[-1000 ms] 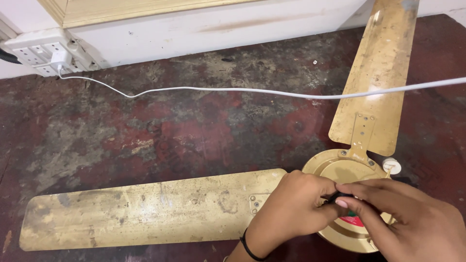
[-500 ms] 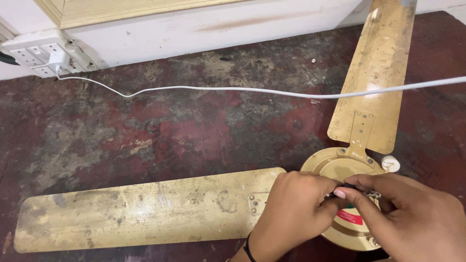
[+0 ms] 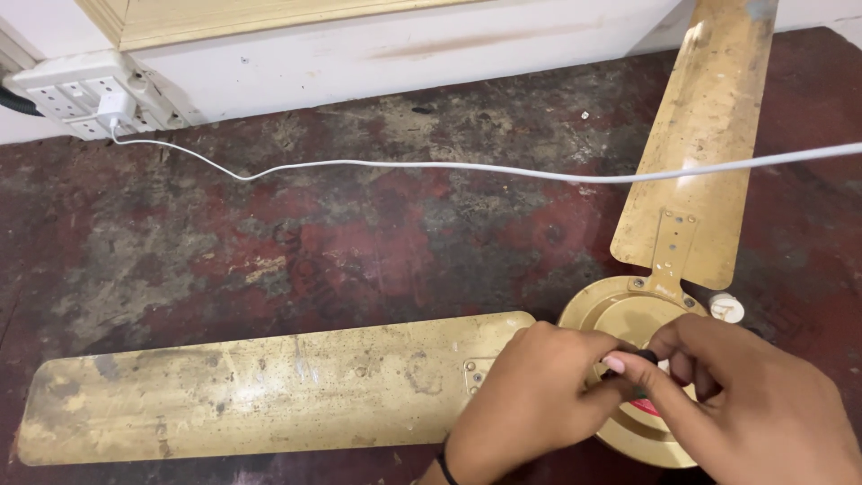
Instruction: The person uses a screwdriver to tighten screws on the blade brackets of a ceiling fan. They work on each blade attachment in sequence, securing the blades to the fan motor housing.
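Red floor — left hand (image 3: 530, 400) and right hand (image 3: 750, 404) pinch a small black part (image 3: 639, 359) over the fan hub (image 3: 628, 319).

White cable (image 3: 449, 168) across open floor (image 3: 269, 251)

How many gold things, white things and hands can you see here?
Gold: 3, the left blade, the upper blade, the round fan hub.
White: 3, the cable, the socket strip, the small cap.
Hands: 2, left hand, right hand.
Total: 8.
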